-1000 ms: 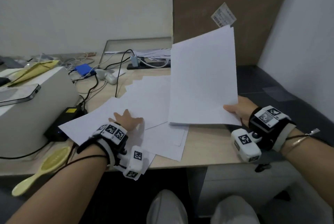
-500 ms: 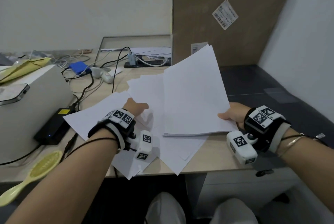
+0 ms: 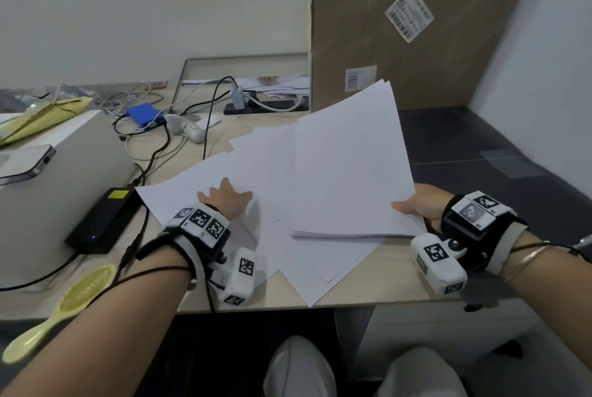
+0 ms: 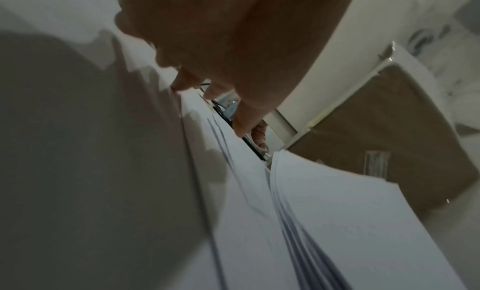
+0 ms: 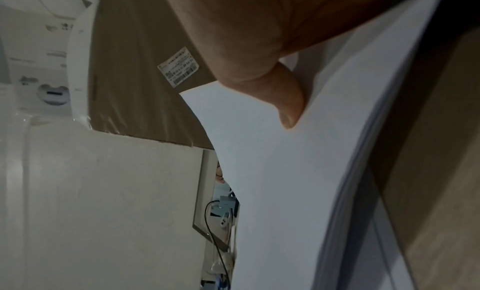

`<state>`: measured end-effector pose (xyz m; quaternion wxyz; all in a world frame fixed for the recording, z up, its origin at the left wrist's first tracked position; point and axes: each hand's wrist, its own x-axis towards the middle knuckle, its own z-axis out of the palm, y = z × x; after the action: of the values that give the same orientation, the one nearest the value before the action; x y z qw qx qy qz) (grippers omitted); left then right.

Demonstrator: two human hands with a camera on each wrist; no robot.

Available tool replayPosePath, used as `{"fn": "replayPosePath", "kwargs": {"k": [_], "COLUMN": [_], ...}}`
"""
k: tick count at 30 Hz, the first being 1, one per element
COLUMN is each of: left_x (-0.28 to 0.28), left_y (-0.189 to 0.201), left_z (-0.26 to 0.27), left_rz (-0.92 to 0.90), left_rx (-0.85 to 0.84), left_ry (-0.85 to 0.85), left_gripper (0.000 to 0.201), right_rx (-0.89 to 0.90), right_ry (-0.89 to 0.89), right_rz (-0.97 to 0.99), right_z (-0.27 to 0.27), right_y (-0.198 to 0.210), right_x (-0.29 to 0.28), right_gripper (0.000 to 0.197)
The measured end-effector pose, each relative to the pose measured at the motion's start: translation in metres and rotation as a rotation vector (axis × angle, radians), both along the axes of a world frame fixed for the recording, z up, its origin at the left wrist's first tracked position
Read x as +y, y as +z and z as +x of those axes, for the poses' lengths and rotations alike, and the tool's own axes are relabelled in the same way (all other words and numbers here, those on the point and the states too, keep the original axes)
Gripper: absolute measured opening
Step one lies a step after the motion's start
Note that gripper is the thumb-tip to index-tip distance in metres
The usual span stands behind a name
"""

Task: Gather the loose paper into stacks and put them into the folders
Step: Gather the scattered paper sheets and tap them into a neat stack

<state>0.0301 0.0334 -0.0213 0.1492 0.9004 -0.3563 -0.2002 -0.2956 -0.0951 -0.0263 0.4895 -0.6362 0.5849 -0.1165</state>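
My right hand (image 3: 416, 209) pinches the near right corner of a stack of white paper (image 3: 349, 166), thumb on top, as the right wrist view shows with the thumb (image 5: 288, 101) pressed on the stack (image 5: 298, 181). The stack slopes low over the desk, its near edge almost down. Loose white sheets (image 3: 205, 185) lie fanned beneath and to the left of it. My left hand (image 3: 226, 199) rests flat on those sheets with fingers spread, and its fingertips (image 4: 187, 82) touch the paper (image 4: 246, 181). No folder is clearly in view.
A grey box (image 3: 64, 178) with a phone (image 3: 22, 166) on top stands at the left. A black power brick (image 3: 102, 220), cables, a blue box (image 3: 145, 114) and a power strip (image 3: 266, 105) lie behind. A yellow brush (image 3: 64, 303) lies near the wooden desk's front edge (image 3: 368, 297). A cardboard panel (image 3: 416, 28) stands behind.
My right hand has lowered the stack from nearly upright to a low slope over the desk. My left hand has slid a little farther forward on the loose sheets.
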Motion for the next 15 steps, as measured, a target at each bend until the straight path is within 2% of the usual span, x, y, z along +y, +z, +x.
{"fn": "replayPosePath", "kwargs": {"k": [3, 5, 8, 10, 13, 15], "left_x": [0.001, -0.002, -0.005, -0.005, -0.007, -0.007], "left_y": [-0.003, -0.001, 0.002, 0.004, 0.006, 0.006], "left_z": [-0.02, -0.021, -0.017, -0.019, -0.012, -0.002], "left_rz": [0.062, 0.014, -0.201, -0.384, -0.589, -0.663], "left_rx": [0.008, 0.117, 0.441, 0.636, 0.657, 0.528], "left_ry": [0.007, -0.038, -0.13, -0.148, -0.064, 0.066], "left_gripper": [0.071, 0.072, 0.073, 0.065, 0.045, 0.042], "right_rx": [-0.186, -0.26, -0.333, -0.367, -0.377, -0.359], "right_ry": [-0.087, -0.09, -0.107, -0.117, -0.113, -0.114], "right_rz": [0.078, 0.092, 0.11, 0.108, 0.108, 0.107], "right_z": [-0.003, -0.008, -0.015, -0.017, -0.015, -0.013], "right_y": [0.005, 0.008, 0.013, 0.016, 0.02, 0.021], "right_x": [0.007, 0.009, 0.011, 0.013, 0.014, 0.014], "right_gripper": [0.029, 0.033, 0.037, 0.039, 0.037, 0.035]}}
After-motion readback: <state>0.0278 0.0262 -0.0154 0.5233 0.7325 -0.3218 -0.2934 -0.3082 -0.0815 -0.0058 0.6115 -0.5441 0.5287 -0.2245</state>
